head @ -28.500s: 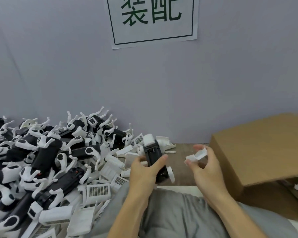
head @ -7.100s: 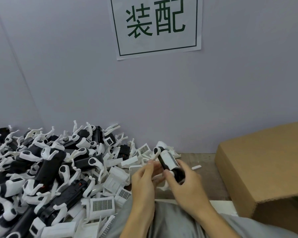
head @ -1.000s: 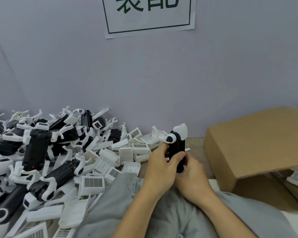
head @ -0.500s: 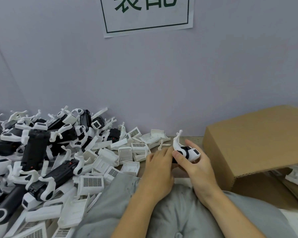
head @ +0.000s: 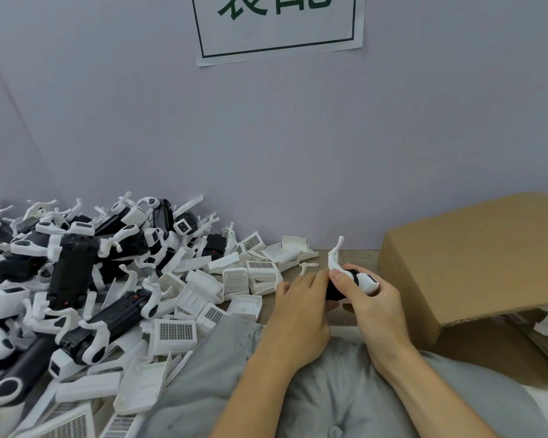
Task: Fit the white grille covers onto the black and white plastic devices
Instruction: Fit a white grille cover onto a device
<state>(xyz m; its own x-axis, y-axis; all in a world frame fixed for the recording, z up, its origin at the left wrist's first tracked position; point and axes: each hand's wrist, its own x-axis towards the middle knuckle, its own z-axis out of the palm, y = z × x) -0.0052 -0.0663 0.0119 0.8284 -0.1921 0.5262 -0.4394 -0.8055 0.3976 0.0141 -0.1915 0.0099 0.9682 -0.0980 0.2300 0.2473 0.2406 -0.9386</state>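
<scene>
- Device in hand [head: 358, 278]: black and white plastic, lying roughly level above the counter's near edge, white end toward the cardboard box; a thin white prong rises from its upper side.
- Right hand [head: 370, 305]: grasping the device, thumb laid across its top, fingers curled beneath the white end.
- Left hand [head: 301, 308]: back of the hand toward the camera, fingers bent against the black end of the same device; fingertips are hidden, so a full grip cannot be confirmed, though the hand is on the device.
- Pile of devices [head: 73, 273]: many black and white units heaped at left on the counter, against the wall, white prongs sticking out in all directions.
- White grille covers [head: 174, 331]: loose, scattered along the near and right side of the pile; some show the dark grid face, others lie with the hollow side up. One sits just left of the left hand [head: 245, 306].
- Small white stick part [head: 307, 266]: alone on the counter, just beyond the left hand.
- Counter [head: 358, 256]: brown surface, bare strip between pile and box.
- Cardboard box [head: 475, 257]: right side, flap open toward the person; white parts partly visible underneath at far right.
- Grey cushion [head: 329, 384]: under both forearms, at the near edge.
- Paper sign [head: 279, 26]: on the grey wall, green border and characters, top cut off.
</scene>
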